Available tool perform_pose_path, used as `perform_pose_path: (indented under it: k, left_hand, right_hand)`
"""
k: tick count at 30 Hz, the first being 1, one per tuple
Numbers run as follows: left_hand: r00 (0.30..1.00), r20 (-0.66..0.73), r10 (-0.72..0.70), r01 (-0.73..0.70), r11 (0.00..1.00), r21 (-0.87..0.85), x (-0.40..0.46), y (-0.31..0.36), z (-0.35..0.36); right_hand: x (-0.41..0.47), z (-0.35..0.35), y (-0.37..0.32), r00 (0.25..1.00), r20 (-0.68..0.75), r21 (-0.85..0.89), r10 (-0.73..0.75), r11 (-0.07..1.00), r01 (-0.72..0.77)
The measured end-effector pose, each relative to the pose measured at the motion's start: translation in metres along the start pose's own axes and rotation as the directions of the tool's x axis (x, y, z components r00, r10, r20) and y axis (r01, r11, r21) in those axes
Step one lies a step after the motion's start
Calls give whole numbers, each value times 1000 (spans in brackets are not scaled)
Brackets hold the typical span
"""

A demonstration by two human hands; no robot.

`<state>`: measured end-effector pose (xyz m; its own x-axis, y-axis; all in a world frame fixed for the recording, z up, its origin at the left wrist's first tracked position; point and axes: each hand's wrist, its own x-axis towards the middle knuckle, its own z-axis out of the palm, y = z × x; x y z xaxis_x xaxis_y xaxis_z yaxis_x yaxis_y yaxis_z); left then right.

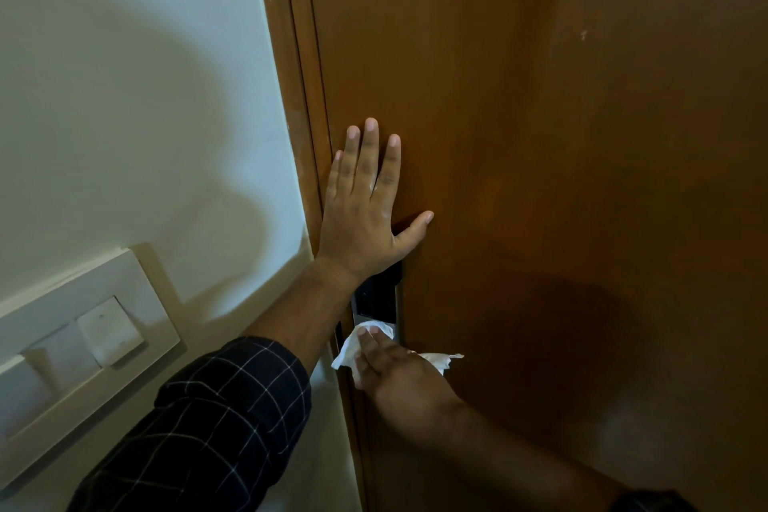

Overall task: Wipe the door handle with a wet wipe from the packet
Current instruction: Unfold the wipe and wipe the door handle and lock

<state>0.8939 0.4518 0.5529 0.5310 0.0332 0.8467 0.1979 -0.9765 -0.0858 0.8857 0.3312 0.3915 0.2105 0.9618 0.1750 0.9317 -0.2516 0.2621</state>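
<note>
My left hand (365, 204) lies flat on the brown wooden door (540, 137), fingers spread and pointing up, holding nothing. Just below it sits the dark lock plate (376, 295) with a silver lower part; the door handle itself is hidden behind my hands. My right hand (395, 370) presses a crumpled white wet wipe (353, 345) against the lower end of that plate, where the handle is. White edges of the wipe stick out to the left and right of my fingers. The packet is not in view.
The brown door frame (299, 96) runs down the left of the door. A white wall (124, 96) lies further left, with a white switch panel (83, 353) low on it. My left forearm in a dark checked sleeve (208, 428) crosses in front of the wall.
</note>
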Motion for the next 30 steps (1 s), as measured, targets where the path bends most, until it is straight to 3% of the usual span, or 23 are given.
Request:
perform_pose_path:
  k: [3, 6, 8, 14, 18, 20, 21, 23, 25, 30]
  left_hand:
    - [1000, 5, -4, 4, 1000, -6, 0, -1, 0]
    - [1000, 4, -1, 1, 1000, -6, 0, 0, -1]
    - [1000, 6, 0, 0, 1000, -5, -1, 1, -2]
    - [1000, 19, -5, 5, 1000, 10, -1, 0, -2]
    - [1000, 16, -2, 2, 1000, 21, -1, 1, -2]
    - [1000, 17, -1, 1, 1000, 25, -1, 1, -3]
    - [1000, 18, -2, 2, 1000, 27, -1, 1, -3]
    - [1000, 17, -5, 4, 1000, 25, 0, 2, -3]
    - [1000, 26, -9, 8, 1000, 26, -1, 2, -3]
    - [999, 41, -14, 13, 999, 30, -2, 3, -5]
  right_hand:
    - [-15, -2, 9, 986, -112, -109, -125, 988, 112]
    - [-39, 1, 27, 947, -238, -107, -217, 975, 196]
    - [-53, 6, 43, 932, -287, -14, -220, 974, 225]
    - [-92, 0, 78, 956, -220, 119, -192, 968, 222]
    - [-121, 7, 98, 961, -128, 4, -245, 969, 248]
    - [-134, 0, 105, 984, -105, 43, -145, 988, 150]
    - [-137, -8, 106, 980, -184, 85, -71, 993, 88]
    - [-134, -9, 103, 960, -275, 174, -56, 979, 107]
    - [-121, -18, 85, 969, -245, 325, -1, 942, 83]
    - [-103, 1, 68, 954, -226, 56, -199, 975, 217]
